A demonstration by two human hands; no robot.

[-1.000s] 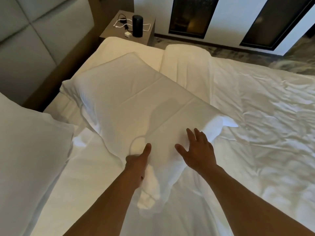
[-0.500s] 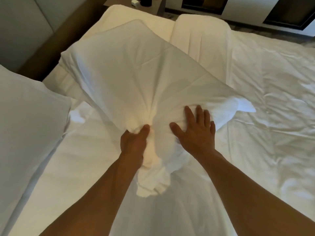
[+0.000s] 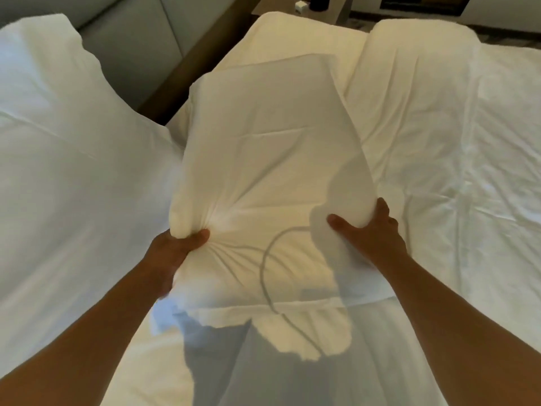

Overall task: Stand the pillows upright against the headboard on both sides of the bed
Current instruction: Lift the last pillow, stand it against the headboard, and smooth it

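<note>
Lifted since a second ago, white pillow (image 3: 263, 159) now raised off bed (image 3: 468, 171), left hand (image 3: 172, 253) clenching its corner, right hand (image 3: 371, 232) clasping opposite edge, second pillow (image 3: 64, 159) leftward, no legible writing.

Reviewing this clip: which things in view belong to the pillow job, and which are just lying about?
Part of the job:
- held pillow, gripped by left hand and right hand
- second pillow at the left
- padded headboard

Just lying about:
- nightstand at the top edge
- dark cylinder on it
- small white block beside the cylinder
</note>
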